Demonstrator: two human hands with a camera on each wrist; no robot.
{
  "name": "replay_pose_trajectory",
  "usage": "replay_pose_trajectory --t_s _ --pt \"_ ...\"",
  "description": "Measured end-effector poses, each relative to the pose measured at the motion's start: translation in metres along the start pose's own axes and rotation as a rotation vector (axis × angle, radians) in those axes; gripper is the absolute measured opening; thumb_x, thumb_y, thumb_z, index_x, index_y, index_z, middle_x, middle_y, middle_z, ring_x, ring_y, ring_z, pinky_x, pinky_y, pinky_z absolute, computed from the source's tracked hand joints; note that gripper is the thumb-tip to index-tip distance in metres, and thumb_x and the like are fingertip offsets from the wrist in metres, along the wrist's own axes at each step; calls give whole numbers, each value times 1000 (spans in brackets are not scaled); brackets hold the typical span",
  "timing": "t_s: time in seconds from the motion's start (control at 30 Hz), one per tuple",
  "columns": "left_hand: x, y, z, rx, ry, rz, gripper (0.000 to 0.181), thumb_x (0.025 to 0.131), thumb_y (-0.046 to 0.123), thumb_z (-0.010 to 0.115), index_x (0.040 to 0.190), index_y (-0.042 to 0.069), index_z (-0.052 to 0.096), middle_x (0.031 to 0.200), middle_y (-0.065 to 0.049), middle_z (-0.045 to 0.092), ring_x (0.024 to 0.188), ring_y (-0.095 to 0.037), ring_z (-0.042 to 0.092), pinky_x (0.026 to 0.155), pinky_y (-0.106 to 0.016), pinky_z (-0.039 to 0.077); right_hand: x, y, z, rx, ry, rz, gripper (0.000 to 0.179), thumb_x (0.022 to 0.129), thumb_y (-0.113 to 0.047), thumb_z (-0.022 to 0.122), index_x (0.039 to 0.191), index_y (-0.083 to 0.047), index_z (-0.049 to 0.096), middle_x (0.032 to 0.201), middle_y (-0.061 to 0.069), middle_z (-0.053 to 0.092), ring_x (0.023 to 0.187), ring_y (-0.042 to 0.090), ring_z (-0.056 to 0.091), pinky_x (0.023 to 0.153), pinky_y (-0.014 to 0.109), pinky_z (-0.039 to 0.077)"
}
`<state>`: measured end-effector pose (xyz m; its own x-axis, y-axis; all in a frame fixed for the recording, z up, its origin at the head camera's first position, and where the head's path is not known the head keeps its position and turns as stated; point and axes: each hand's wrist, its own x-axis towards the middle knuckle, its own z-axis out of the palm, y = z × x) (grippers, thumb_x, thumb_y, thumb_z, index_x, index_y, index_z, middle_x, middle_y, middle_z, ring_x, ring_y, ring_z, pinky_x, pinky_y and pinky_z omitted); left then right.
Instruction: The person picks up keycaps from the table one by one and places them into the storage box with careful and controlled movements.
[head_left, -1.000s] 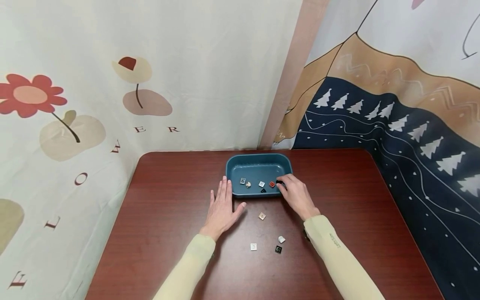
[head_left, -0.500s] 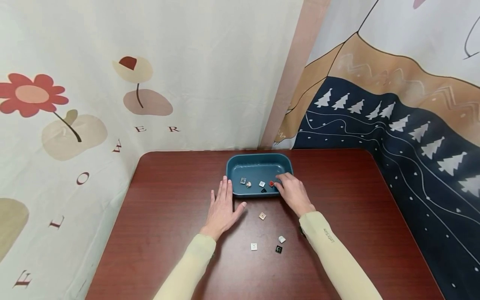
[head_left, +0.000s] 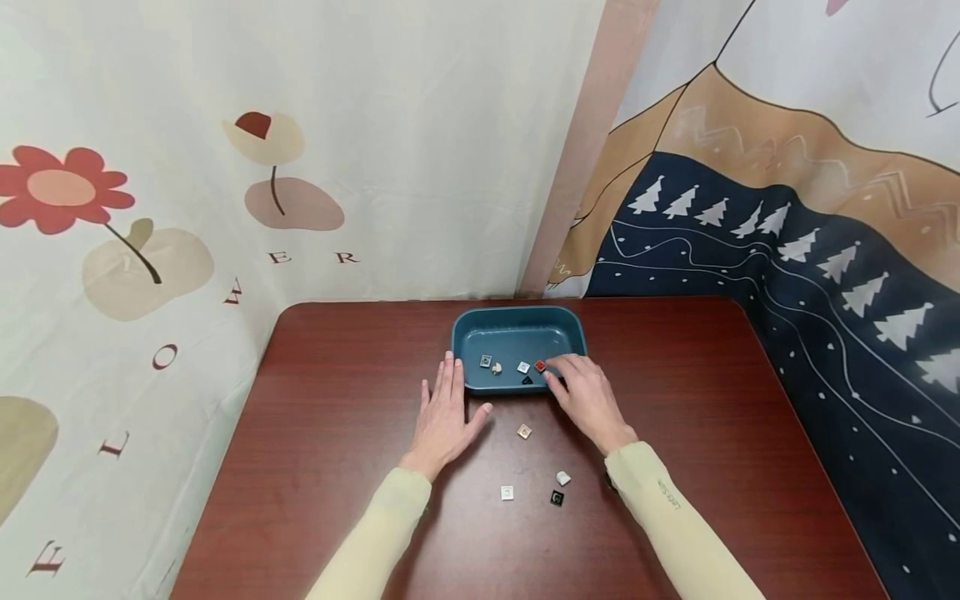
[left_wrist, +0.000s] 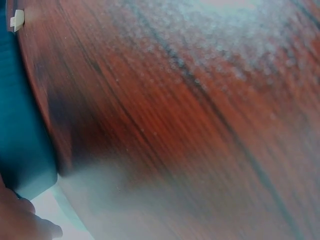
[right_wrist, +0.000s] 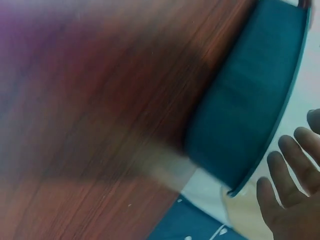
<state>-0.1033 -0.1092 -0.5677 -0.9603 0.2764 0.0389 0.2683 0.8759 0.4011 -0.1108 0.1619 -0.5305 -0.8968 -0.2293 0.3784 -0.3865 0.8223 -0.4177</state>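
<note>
Small keycaps lie in a blue tray [head_left: 517, 320], among them a red keycap [head_left: 540, 366], a white keycap [head_left: 522, 367], a grey keycap [head_left: 486, 361], a beige-white piece [head_left: 497, 368] and a black piece [head_left: 527, 380]. My right hand [head_left: 590, 400] reaches over the tray's right front corner. Its index fingertip is right beside the red keycap, and the thumb is held a little apart. In the right wrist view the fingers [right_wrist: 287, 185] are spread and loosely extended. My left hand [head_left: 441, 421] lies flat with straight fingers against the tray's left side.
On the brown table [head_left: 337, 433] in front of the tray lie a beige keycap [head_left: 524, 432], a white square keycap [head_left: 507, 493], a rounded white keycap [head_left: 563, 478] and a black keycap [head_left: 557, 498]. Printed curtains [head_left: 420, 167] hang behind the table.
A black keycap at my right fingertips is no longer visible. The right fingers have shifted slightly left, and the red keycap sits slightly nearer the white one. My left hand stays put.
</note>
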Motion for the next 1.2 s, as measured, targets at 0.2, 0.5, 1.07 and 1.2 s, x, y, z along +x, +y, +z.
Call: replay_pose_trajectory --t_s 0.2,0.5,1.07,1.2 --pt "0 -1 -1 -8 11 6 96 101 61 49 165 0 12 174 -10 -4 159 -29 6 124 -60 12 -13 -18 2 -1 21 -125 28 96 -22 75 120 -8 75 122 8 70 116 29 63 100 51 49" --pt "-1 -1 -1 -7 -11 -5 96 101 62 47 165 1 10 174 -8 -6 160 -28 5 125 -59 7 -28 -31 12 0 -51 -200 30 93 -24 79 119 -11 75 122 5 69 116 26 64 102 46 50" --pt "1 -1 1 7 -9 -4 95 102 63 45 166 2 9 174 -8 -6 160 -27 3 124 -60 9 -52 -29 34 -40 -169 -180 33 91 -28 81 119 -11 75 121 4 67 109 22 66 92 44 56" --pt "1 -1 1 15 -8 -4 95 102 64 45 166 3 10 174 -8 -6 160 -29 4 123 -62 7 -54 -28 37 -44 -213 -160 38 91 -29 82 122 -10 74 123 5 67 111 24 65 92 46 56"
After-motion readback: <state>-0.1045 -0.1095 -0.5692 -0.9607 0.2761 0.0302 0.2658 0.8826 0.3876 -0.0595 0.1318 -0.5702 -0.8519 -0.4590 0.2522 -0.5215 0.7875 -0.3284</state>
